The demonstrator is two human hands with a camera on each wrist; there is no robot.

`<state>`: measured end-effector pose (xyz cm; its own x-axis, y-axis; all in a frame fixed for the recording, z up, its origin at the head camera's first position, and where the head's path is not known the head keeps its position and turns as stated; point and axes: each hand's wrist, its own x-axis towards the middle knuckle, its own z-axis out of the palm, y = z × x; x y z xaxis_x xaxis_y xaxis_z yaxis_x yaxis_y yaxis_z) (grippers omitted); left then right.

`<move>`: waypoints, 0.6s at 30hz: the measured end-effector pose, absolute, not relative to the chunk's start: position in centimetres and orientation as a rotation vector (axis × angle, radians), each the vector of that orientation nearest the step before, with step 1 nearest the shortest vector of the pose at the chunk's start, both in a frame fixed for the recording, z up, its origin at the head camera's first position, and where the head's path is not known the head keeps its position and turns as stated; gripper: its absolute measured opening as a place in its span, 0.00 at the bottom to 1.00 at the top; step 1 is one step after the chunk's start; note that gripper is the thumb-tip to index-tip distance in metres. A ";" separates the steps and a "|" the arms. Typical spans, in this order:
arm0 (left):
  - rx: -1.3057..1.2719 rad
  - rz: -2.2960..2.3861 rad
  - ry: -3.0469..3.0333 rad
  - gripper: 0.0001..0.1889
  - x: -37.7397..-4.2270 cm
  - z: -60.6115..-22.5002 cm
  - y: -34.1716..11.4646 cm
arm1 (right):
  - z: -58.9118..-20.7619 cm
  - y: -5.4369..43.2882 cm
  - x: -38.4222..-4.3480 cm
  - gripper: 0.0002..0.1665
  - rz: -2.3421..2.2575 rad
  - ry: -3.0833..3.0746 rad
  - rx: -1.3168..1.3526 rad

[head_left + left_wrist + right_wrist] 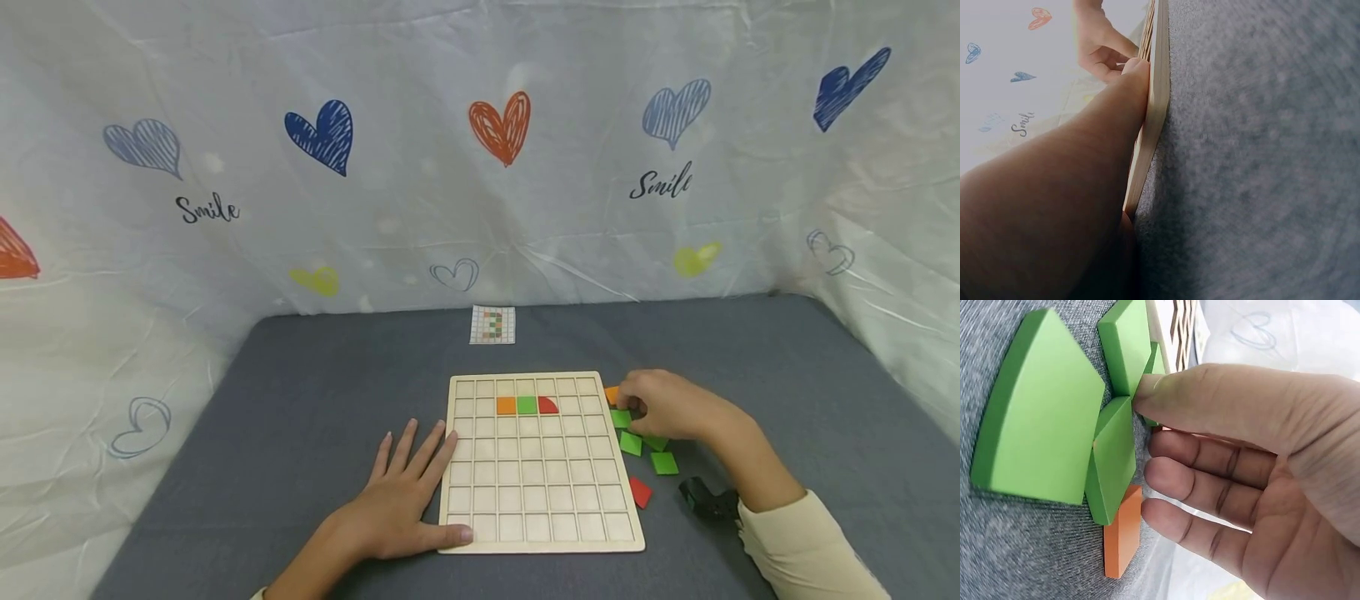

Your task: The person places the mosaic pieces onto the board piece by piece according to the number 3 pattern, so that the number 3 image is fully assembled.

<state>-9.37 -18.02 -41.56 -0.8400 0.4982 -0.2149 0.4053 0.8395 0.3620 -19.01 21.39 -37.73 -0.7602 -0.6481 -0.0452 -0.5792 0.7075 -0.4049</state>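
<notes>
The left hand (401, 504), fingers spread, rests its thumb on the near-left corner of a pale wooden gridded board (536, 475). Along its right edge lie a loose red tile (640, 492) and flat green tiles (664, 463). The right hand (663, 404) curves there, thumb at the green; whether it pinches one, I cannot tell. An orange square (506, 405), green square (527, 405) and red quarter-round (548, 405) sit side by side in the board's second-farthest row.

Pattern card (492, 325): fine detail too small to read. Orange tile (611, 395): partly hidden behind right hand (670, 406). Orange-red heart (17, 255): cut off, left edge, head view.
</notes>
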 end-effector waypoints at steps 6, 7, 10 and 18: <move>0.679 0.436 2.707 0.60 -9.4 -41.5 -18.0 | -37.7 21.4 -19.0 0.11 -0.555 2.733 -0.966; 0.678 0.436 2.706 0.60 -9.4 -41.5 -18.0 | -37.6 21.4 -18.9 0.11 -0.560 2.731 -0.959; 0.678 0.438 2.709 0.60 -9.3 -41.4 -18.0 | -37.4 21.3 -18.9 0.11 -0.566 2.731 -0.952; 0.670 0.442 2.705 0.60 -9.4 -41.5 -18.0 | -37.1 21.1 -18.8 0.09 -0.645 2.710 -1.051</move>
<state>-9.40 -17.97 -41.49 -0.8393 0.4930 -0.2290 0.3944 0.8422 0.3676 -18.81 21.07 -37.15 -0.7390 -0.6736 0.0033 -0.6029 0.6592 -0.4493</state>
